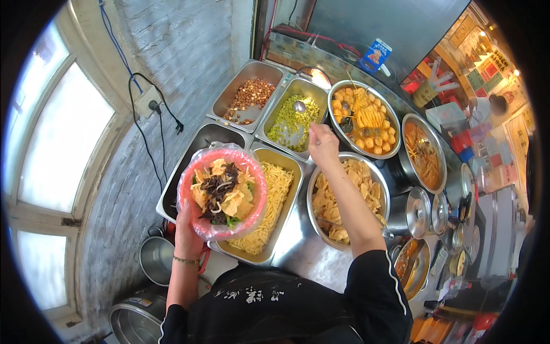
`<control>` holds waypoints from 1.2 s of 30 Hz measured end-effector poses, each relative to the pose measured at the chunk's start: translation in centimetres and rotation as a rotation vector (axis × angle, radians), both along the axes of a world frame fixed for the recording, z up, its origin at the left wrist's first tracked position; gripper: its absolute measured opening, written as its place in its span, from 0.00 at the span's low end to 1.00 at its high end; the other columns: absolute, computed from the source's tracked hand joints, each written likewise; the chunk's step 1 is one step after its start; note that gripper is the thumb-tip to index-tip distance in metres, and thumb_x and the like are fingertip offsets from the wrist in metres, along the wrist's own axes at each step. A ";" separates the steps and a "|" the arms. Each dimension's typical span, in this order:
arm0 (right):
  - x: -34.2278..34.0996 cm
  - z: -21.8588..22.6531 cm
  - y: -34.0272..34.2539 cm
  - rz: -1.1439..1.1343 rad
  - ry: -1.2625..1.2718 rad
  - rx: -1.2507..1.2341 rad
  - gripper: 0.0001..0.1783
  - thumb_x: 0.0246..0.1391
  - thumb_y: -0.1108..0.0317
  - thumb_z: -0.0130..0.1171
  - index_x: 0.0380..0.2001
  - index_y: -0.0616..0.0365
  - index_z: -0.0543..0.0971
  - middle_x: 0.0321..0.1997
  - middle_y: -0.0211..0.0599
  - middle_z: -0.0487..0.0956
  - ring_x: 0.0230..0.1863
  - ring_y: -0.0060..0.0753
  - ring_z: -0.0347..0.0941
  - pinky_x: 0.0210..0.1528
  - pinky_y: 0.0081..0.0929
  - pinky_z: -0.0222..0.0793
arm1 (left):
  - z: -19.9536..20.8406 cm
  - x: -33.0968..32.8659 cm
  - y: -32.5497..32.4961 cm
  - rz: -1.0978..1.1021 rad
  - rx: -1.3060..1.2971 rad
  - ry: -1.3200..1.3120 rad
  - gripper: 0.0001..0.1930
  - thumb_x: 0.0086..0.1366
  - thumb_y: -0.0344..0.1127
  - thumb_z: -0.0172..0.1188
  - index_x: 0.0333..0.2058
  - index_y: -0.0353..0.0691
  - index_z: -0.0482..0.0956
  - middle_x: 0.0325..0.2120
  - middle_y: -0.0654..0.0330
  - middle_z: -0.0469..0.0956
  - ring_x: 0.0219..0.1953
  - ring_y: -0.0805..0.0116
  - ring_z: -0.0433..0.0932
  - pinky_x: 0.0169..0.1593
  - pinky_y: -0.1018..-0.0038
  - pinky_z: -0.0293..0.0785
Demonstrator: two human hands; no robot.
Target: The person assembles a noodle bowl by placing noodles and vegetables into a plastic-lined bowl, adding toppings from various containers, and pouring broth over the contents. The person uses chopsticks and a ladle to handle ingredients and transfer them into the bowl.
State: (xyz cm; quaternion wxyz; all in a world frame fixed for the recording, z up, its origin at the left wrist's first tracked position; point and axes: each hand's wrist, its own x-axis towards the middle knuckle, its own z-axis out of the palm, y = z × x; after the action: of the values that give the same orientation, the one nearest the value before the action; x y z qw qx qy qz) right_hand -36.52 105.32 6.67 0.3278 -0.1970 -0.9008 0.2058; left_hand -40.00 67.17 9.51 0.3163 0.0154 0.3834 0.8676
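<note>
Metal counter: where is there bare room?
A bare patch lies between the tray of yellow strips, the bowl of yellow flakes and the black shirt. Farther back, trays and round pots crowd together. The left hand holds a pink bowl over nearby trays.

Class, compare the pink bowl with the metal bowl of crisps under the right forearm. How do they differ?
Covering: the pink bowl has clear plastic around it; the metal bowl is bare and silvery.
Support: the left hand holds the pink bowl; no hand holds the metal bowl.
Contents: the pink bowl has a mix with dark strips; the metal bowl shows only golden crisps.
Shared: both are round and contain food.
</note>
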 end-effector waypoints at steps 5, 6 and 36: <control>1.5 0.0 -2.3 0.243 -0.178 0.148 0.08 0.55 0.72 0.56 0.36 0.63 0.81 0.32 0.47 0.79 0.35 0.46 0.78 0.40 0.39 0.75 | -0.6 -1.5 1.6 -0.024 -0.011 -0.014 0.29 0.72 0.47 0.49 0.62 0.31 0.62 0.59 0.53 0.70 0.59 0.60 0.71 0.62 0.64 0.67; 2.0 0.9 -3.0 0.286 -0.185 0.073 0.08 0.55 0.72 0.56 0.35 0.64 0.81 0.30 0.47 0.79 0.34 0.46 0.78 0.40 0.40 0.75 | -0.6 -1.7 1.6 -0.022 -0.015 -0.013 0.29 0.72 0.47 0.49 0.62 0.31 0.62 0.58 0.53 0.70 0.59 0.61 0.71 0.62 0.64 0.67; 1.9 12.3 -6.7 0.458 0.201 -0.137 0.09 0.56 0.78 0.57 0.39 0.66 0.82 0.34 0.46 0.82 0.31 0.37 0.79 0.32 0.26 0.74 | -2.1 -6.5 5.3 0.027 -0.021 0.024 0.26 0.73 0.45 0.49 0.61 0.31 0.63 0.57 0.53 0.71 0.58 0.62 0.72 0.60 0.64 0.70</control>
State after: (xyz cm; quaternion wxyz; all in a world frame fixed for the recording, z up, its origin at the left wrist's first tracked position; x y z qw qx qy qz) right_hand -34.64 98.61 18.97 0.3464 0.0116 -0.8687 0.3539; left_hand -46.51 72.47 7.38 0.2999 0.0173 0.3966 0.8675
